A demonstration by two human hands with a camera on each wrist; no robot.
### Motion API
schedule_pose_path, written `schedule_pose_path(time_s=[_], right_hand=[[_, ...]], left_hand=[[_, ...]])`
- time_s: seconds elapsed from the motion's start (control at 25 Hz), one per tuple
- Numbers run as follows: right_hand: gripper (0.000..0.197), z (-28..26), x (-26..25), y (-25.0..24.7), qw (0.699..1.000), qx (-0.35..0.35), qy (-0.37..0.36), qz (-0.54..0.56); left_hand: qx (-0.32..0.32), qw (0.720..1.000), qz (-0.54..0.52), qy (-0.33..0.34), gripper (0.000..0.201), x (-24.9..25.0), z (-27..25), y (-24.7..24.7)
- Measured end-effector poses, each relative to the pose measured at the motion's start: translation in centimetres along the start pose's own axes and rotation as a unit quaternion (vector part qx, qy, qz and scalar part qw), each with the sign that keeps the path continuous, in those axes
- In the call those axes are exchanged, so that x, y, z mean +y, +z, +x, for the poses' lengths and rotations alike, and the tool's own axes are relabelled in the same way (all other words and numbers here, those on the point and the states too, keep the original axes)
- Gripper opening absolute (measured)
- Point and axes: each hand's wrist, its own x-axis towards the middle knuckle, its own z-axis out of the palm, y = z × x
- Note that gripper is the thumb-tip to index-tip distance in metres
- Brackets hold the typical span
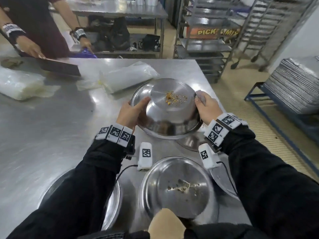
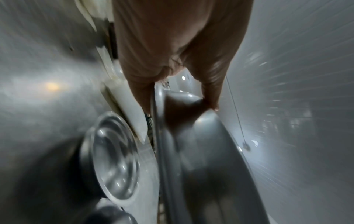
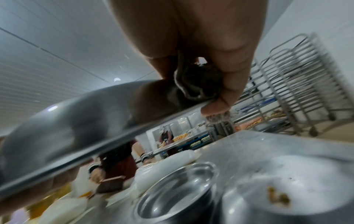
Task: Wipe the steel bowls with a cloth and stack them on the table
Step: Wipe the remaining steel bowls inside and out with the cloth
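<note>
Where the steel surface (image 1: 43, 128) fills the head view, it runs back to a second steel table with a lower shelf, tall tray racks (image 1: 203, 45) stand at the right on a pale floor, and a stack of flat metal trays (image 1: 293, 83) sits on a blue frame by the wall. Across the surface another person (image 1: 34, 23) in a dark top works with a dark flat board (image 1: 58, 67), and two clear plastic bags (image 1: 127, 75) lie between that person and the bowls. Both arms in black sleeves reach forward: the left hand (image 1: 128, 112) has its fingers spread against the side of an upturned bowl (image 1: 170, 112) with the thumb on its wall, and the right hand (image 1: 207, 107) grips the opposite rim with a grey cloth (image 1: 200, 95) bunched in the same grip; the right wrist view shows the thumb under the rim and the cloth pressed against it. This bowl, tilted and lifted off the surface, carries yellow crumbs on its base and hangs over another bowl (image 1: 139, 94) standing behind it. Five bowls can be counted: these two, one upturned bowl with crumbs (image 1: 176, 187) near the body, one (image 1: 110, 200) under the left forearm, and part of one (image 1: 189, 144) under the held bowl
</note>
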Motion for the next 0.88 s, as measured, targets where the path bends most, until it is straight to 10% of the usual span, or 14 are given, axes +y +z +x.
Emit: schedule_pose_path(time_s=[0.24,0.36,0.88], right_hand=[[0.047,-2.9,9.3,-13.5,0.995,0.083,0.057,-0.02],[0.046,-6.3,15.0,-20.7,0.991,0.096,0.088,-0.032],[0.031,-13.9,33.3,-36.6,0.976,0.085,0.12,-0.162]], left_hand=[[-0.087,0.994,0.053,-0.031,0.126,-0.9,-2.9,15.1],[-0.137,0.987,0.077,-0.037,0.096,-2.5,-7.2,23.8],[-0.019,0.986,0.144,-0.083,0.04,-12.1,-16.4,44.6]])
